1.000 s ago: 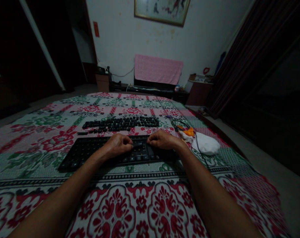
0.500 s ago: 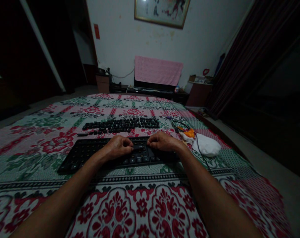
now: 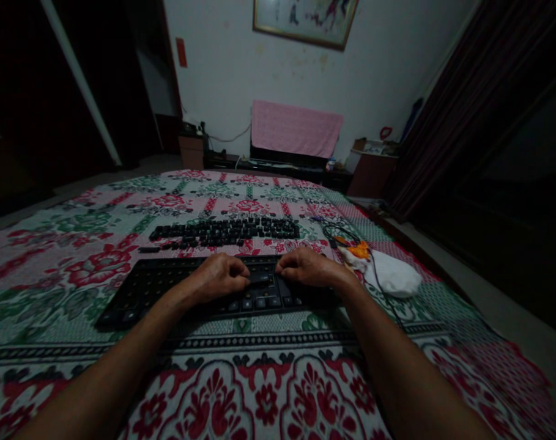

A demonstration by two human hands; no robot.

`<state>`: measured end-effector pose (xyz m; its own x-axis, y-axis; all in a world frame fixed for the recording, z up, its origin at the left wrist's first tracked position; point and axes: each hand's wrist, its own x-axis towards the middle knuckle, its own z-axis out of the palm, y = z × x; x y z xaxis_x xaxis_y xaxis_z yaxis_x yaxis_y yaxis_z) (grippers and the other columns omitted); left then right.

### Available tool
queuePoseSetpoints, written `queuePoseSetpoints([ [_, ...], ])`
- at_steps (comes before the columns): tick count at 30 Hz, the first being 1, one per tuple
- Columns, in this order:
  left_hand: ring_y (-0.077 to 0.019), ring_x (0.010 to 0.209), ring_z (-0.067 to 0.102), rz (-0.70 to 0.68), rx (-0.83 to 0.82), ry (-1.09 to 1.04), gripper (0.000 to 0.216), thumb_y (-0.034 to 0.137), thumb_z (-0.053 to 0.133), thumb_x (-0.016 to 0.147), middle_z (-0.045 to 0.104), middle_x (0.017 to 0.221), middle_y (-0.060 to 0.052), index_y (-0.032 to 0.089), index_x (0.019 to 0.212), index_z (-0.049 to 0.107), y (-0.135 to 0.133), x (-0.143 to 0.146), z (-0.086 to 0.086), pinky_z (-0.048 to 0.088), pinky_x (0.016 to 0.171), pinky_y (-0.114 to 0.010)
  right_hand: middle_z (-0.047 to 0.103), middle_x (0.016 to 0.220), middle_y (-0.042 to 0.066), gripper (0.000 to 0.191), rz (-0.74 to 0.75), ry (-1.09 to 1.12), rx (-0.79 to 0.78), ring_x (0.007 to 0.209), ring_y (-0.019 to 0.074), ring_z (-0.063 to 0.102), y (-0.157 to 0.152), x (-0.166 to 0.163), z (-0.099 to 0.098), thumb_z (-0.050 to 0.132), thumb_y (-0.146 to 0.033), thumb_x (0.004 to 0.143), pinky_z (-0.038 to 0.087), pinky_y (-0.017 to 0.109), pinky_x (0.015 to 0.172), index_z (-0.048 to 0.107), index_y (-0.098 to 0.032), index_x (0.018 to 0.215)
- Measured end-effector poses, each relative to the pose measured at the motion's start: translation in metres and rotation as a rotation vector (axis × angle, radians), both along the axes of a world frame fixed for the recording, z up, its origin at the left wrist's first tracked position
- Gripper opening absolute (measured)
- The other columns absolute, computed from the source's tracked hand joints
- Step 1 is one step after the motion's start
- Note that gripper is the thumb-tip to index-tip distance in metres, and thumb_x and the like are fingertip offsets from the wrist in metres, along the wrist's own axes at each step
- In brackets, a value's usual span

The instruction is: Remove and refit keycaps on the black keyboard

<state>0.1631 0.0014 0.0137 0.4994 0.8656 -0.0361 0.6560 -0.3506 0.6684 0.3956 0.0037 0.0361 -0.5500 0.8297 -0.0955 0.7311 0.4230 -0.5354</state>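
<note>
A black keyboard (image 3: 144,290) lies flat on a floral bedspread (image 3: 259,391). My left hand (image 3: 220,276) rests on its middle with the fingers curled and the thumb pressed toward them. My right hand (image 3: 307,267) sits just to the right, also curled, its fingertips facing the left hand's. Both sets of fingertips meet around a key (image 3: 260,278) in the keyboard's centre; what each pinches is too dark to tell. Beyond the keyboard, loose black keycaps (image 3: 227,231) are laid out in rows on the cloth.
A white rounded object (image 3: 394,275) with an orange piece (image 3: 360,249) and a dark cable (image 3: 337,229) lies right of the keyboard. The bed's right edge drops to the floor. A pink cloth (image 3: 296,128) covers furniture at the far wall.
The view has shifted slightly, so everything sits a little lower and to the right. Both hands stay curled at the same spot on the keyboard.
</note>
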Motion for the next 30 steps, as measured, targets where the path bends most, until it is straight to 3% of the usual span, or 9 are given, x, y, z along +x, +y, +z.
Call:
queuePoseSetpoints([
  [13, -0.0109, 0.056, 0.053, -0.068, 0.051, 0.075, 0.026, 0.035, 0.049, 0.066, 0.063, 0.064, 0.002, 0.018, 0.077, 0.066, -0.009, 0.010, 0.004, 0.034, 0.050, -0.020, 0.063, 0.079, 0.000, 0.028, 0.083, 0.059, -0.098, 0.066, 0.0099, 0.052, -0.005, -0.004, 0.003, 0.049, -0.021, 0.072, 0.038, 0.019, 0.059, 0.065, -0.014, 0.092],
  [19, -0.0113, 0.060, 0.054, -0.096, 0.117, 0.125, 0.026, 0.034, 0.051, 0.065, 0.064, 0.070, 0.001, 0.019, 0.079, 0.067, -0.010, 0.014, 0.004, 0.034, 0.054, -0.020, 0.055, 0.060, -0.002, 0.025, 0.080, 0.062, -0.156, 0.051, 0.0066, 0.042, -0.009, -0.006, 0.007, 0.048, -0.028, 0.073, 0.032, 0.018, 0.048, 0.067, -0.012, 0.079],
  [30, -0.0102, 0.056, 0.052, -0.121, 0.026, 0.110, 0.029, 0.036, 0.049, 0.066, 0.064, 0.068, 0.002, 0.017, 0.080, 0.066, -0.010, 0.011, 0.004, 0.032, 0.050, -0.019, 0.051, 0.057, -0.003, 0.022, 0.035, 0.059, -0.200, 0.051, 0.0058, 0.040, -0.011, -0.009, 0.006, 0.052, -0.028, 0.069, 0.030, 0.016, 0.046, 0.066, -0.012, 0.075],
])
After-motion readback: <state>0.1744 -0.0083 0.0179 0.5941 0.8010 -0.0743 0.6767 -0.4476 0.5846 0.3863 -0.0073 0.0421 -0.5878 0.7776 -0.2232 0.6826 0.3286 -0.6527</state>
